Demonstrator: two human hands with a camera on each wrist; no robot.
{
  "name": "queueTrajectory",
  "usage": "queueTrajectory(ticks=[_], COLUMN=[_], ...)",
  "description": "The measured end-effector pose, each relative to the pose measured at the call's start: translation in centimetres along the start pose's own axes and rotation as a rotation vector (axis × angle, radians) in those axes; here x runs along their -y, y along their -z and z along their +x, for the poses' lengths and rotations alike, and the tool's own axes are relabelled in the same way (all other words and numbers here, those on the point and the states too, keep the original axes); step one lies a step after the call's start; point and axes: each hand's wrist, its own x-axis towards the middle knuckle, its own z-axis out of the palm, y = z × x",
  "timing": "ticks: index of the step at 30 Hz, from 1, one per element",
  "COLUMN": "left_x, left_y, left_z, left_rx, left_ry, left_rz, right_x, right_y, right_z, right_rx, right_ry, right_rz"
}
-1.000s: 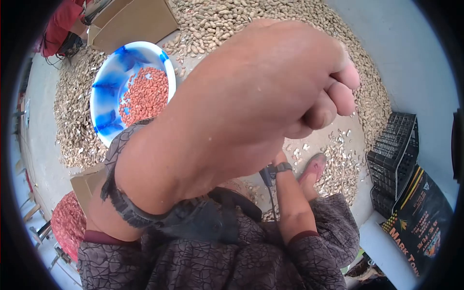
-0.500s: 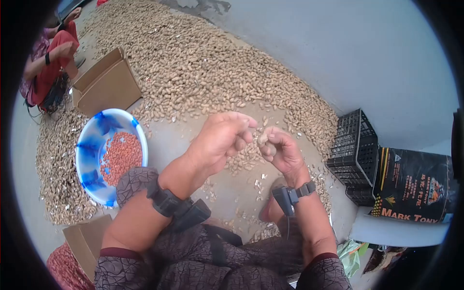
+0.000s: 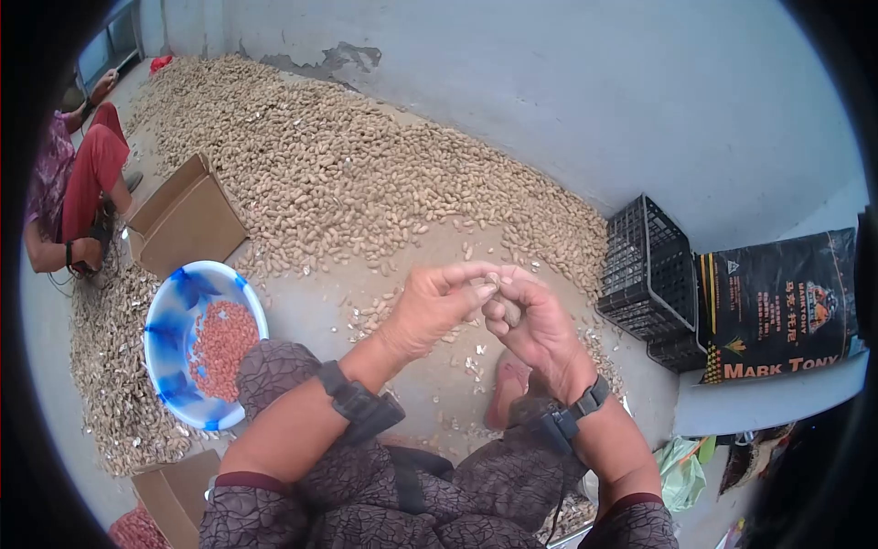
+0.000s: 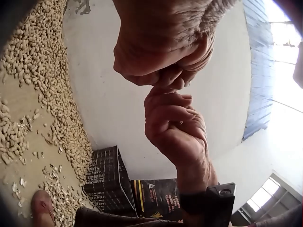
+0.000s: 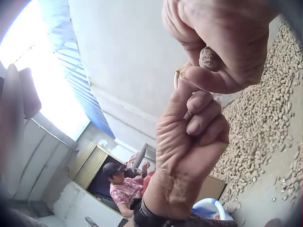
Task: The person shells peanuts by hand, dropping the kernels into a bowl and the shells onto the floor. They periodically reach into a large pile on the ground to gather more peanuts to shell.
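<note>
My left hand (image 3: 425, 311) and right hand (image 3: 547, 329) meet fingertip to fingertip in front of me, above the floor. A small peanut (image 3: 494, 278), mostly hidden by the thumbs and forefingers, is pinched where they meet. Another unshelled peanut (image 5: 208, 58) sits in the curled fingers of my right hand, seen in the right wrist view. At my left stands a blue and white basin (image 3: 165, 343) with reddish shelled peanut kernels (image 3: 224, 348) in it.
A large heap of unshelled peanuts (image 3: 366, 174) lies along the wall. Empty shells (image 3: 119, 384) lie beyond the basin, near a cardboard box (image 3: 197, 220). Another person (image 3: 87, 174) sits at far left. A black crate (image 3: 645, 274) and a black printed sack (image 3: 777, 306) stand at right.
A second ago a raised bare forearm and hand filled the head view. Half a second ago the hands were slightly apart; now their fingertips meet. The head view has tilted up toward the wall.
</note>
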Motion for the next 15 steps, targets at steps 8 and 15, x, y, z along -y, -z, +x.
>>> queueTrajectory(ticks=[8, 15], left_x=[0.5, -0.7], left_y=[0.6, 0.3], left_z=[0.4, 0.7], left_rx=[-0.07, -0.015], left_ry=[-0.029, -0.025], left_rz=[-0.063, -0.213], right_x=[0.1, 0.2], right_y=[-1.3, -1.8], right_z=[-0.2, -0.5], right_rx=[-0.022, -0.033], right_ry=[0.083, 0.141], right_rz=[-0.328, -0.552])
